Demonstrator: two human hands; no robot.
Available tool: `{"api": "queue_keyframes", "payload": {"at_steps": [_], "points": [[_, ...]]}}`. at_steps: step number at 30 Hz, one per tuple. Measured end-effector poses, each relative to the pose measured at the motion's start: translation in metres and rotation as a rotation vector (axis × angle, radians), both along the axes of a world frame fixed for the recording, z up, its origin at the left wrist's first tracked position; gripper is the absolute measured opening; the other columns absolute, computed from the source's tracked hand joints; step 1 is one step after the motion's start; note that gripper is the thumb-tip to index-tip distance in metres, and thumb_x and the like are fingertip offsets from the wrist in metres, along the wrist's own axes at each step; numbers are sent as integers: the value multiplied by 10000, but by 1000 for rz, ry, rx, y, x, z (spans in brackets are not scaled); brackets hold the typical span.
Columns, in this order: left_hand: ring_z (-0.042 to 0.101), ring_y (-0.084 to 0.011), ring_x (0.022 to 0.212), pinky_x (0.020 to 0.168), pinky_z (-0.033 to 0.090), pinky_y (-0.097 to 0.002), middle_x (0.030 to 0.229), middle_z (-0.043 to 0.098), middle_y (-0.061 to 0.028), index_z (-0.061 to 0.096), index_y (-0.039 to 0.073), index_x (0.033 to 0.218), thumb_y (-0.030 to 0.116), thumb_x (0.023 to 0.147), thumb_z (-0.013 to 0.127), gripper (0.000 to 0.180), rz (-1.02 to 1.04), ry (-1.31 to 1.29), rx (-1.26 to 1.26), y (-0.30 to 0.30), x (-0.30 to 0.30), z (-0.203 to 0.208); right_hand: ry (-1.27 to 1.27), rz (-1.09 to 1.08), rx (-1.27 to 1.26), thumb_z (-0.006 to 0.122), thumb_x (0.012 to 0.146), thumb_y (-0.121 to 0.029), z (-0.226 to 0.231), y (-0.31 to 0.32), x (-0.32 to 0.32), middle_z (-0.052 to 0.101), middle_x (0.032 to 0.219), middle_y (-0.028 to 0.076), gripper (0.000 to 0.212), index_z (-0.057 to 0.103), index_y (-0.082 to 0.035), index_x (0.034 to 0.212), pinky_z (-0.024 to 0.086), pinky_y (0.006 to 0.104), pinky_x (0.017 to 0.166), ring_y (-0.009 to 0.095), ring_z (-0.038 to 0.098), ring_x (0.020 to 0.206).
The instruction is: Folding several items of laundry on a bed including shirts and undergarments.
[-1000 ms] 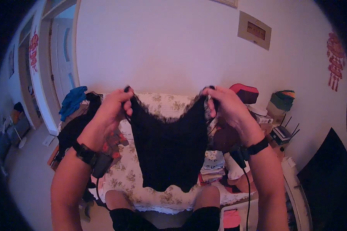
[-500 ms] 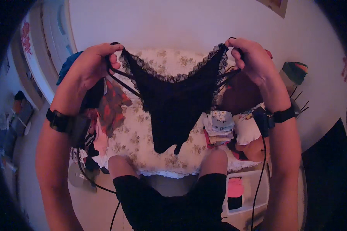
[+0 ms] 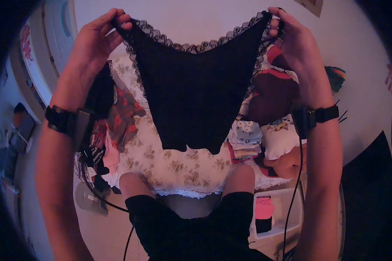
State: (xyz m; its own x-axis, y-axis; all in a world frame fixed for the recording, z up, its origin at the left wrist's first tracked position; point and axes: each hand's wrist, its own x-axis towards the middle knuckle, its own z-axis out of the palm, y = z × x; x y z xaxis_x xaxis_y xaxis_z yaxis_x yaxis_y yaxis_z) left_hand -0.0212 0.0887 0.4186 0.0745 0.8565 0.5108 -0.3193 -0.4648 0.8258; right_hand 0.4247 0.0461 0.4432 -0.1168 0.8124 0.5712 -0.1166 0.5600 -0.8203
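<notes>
A pair of black lace-trimmed panties [image 3: 196, 95] hangs stretched wide in front of me, raised above the bed. My left hand [image 3: 101, 39] pinches its upper left corner, and my right hand [image 3: 295, 41] grips the upper right corner. Scalloped lace runs along the top edge and down both sides. The lower edge hangs free over the floral bedspread [image 3: 174, 172], whose middle part is hidden behind the fabric. Black straps with small boxes and cables sit on both my forearms.
Loose clothes [image 3: 124, 117] are heaped at the left of the bed. On the right are a stack of folded clothes [image 3: 245, 138], a white printed garment [image 3: 279, 137] and a dark red garment [image 3: 272, 98]. A white plastic bin [image 3: 287, 213] holding pink and black cloth stands below the bed's edge.
Both hands have risen and moved farther apart, lifting the panties and spreading them wider. Their narrow lower part now appears as a broader, flatter edge.
</notes>
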Motion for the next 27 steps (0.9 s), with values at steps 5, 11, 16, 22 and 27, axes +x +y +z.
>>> {"api": "queue_keyframes", "payload": {"at_steps": [5,11,16,22,27], "points": [[668,-274,1211,1113,499,-395,1253,704,-118,655,15,1243,243,1033,624,312,-64,-11,133,2,-16,20,16,-23,37,620,1031,-296,8,3,19,702,1037,0,329,686,-76,1267,479,315,854,135,628,955],[637,-284,1258,1146,469,-415,1303,682,-120,636,-11,1280,229,1036,609,344,-135,-17,147,-2,-19,5,95,-6,-46,619,1033,-254,-10,-6,30,688,1045,26,319,674,-41,1265,497,327,875,147,627,930],[682,-200,1150,860,546,-260,1338,675,-108,624,19,1358,247,1056,562,383,-43,187,163,-55,-37,-14,50,92,-73,628,1015,-282,-39,-33,25,674,961,25,338,673,-26,1230,519,242,638,138,623,835],[677,-190,1157,849,543,-231,1389,650,-125,596,8,1396,267,1065,534,425,-55,249,98,-111,-49,-26,50,192,-147,603,1035,-263,-63,-60,26,678,983,45,365,640,11,1274,549,238,615,148,642,842],[667,-157,1158,884,537,-237,1408,641,-129,598,22,1400,275,1069,525,423,-56,322,100,-80,-52,-55,86,156,-189,600,1041,-266,-96,-30,22,683,994,57,383,635,24,1288,560,235,623,146,655,842]]}}
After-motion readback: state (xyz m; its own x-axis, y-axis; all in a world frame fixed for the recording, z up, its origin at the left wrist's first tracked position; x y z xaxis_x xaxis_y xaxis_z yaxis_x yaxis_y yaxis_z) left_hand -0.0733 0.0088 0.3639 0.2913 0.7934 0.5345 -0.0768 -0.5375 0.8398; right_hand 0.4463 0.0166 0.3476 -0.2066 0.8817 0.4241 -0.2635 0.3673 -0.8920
